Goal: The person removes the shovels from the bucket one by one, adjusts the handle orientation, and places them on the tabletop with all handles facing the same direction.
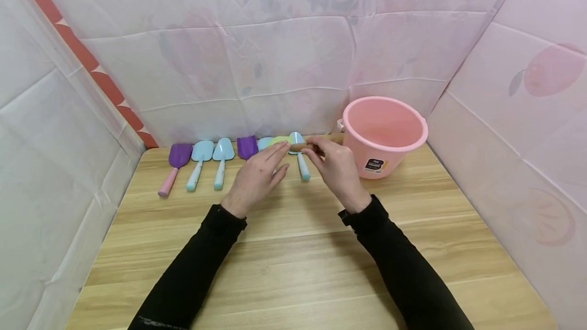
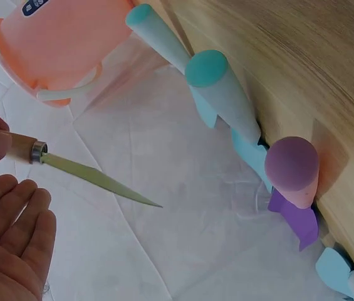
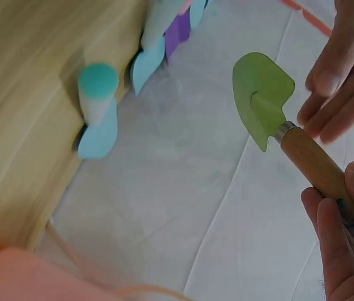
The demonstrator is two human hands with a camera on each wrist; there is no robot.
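I see my right hand (image 1: 337, 167) pinching the wooden handle of a green shovel (image 3: 263, 106), fingers curled round it, holding it off the table (image 1: 293, 264) at the far edge, just left of the pink bucket (image 1: 384, 134). My left hand (image 1: 257, 177) is beside it with straight, relaxed fingers, touching or nearly touching the green blade; I cannot tell which. The bucket carries a small dark label (image 1: 374, 165) with white print too small for me to read. Along the far edge to the left lie a purple shovel (image 1: 174, 167) with a pink handle, two light blue shovels (image 1: 199, 164), and more partly hidden behind my hands. The backdrop sheet (image 1: 293, 39) shows faint grey characters, illegible.
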